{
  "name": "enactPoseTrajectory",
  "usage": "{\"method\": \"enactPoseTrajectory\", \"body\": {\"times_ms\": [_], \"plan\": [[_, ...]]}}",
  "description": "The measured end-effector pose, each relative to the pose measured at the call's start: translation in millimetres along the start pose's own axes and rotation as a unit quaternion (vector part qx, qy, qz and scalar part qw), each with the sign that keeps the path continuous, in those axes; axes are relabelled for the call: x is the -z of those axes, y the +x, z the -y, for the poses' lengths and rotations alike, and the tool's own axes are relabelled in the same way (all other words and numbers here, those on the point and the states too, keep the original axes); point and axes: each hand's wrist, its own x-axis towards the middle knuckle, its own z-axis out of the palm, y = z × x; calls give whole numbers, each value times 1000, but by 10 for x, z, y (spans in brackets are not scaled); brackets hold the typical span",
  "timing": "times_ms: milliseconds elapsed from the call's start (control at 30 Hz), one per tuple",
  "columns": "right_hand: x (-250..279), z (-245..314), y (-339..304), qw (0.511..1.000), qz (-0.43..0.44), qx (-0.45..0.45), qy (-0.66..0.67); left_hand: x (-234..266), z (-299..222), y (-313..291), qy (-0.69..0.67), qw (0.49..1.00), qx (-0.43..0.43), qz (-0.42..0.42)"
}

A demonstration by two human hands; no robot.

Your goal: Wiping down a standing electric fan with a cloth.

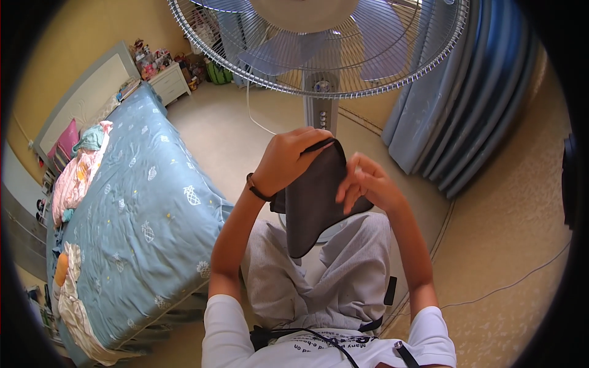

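A dark grey cloth item with black edging [314, 199] hangs in front of me above my lap; its exact kind cannot be made out. My left hand [284, 161], with a dark band on the wrist, is closed on its upper edge, pinching the black trim. The lower end of the cloth droops in a rounded shape between my knees. Just right of the cloth is my right hand [373, 183], its fingers bent and apart, with nothing visible in them. Whether those fingertips touch the cloth is hard to tell.
A large standing fan [320, 113] rises right in front, its wire cage [392, 86] overhanging my hands. Along the left lies a bed with a blue pineapple-patterned cover [147, 202]. Blue curtains [454, 104] hang at the right. A thin cable [503, 286] crosses the right side.
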Motion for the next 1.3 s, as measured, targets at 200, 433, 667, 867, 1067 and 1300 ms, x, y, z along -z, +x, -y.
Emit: {"method": "enactPoseTrajectory", "body": {"times_ms": [200,433,667,867,1067,1300], "plan": [[-199,-54,92,971,30,-153,-183,16,-28,-41,7,1000,1,-6],[32,-128,-66,982,48,-176,-57,154,-567,-144,16,992,-112,55],[-360,68,55,978,-144,-116,98,-240,-1023,-603,217,947,-219,92],[-279,126,92,977,-176,-105,-60,-327,-916,-886,7,971,3,237],[-146,292,59,971,-191,-92,-112,63,-634,-618,-208,847,83,482],[-279,415,59,976,-177,-90,-92,-217,-90,-738,-317,921,222,43]]}}
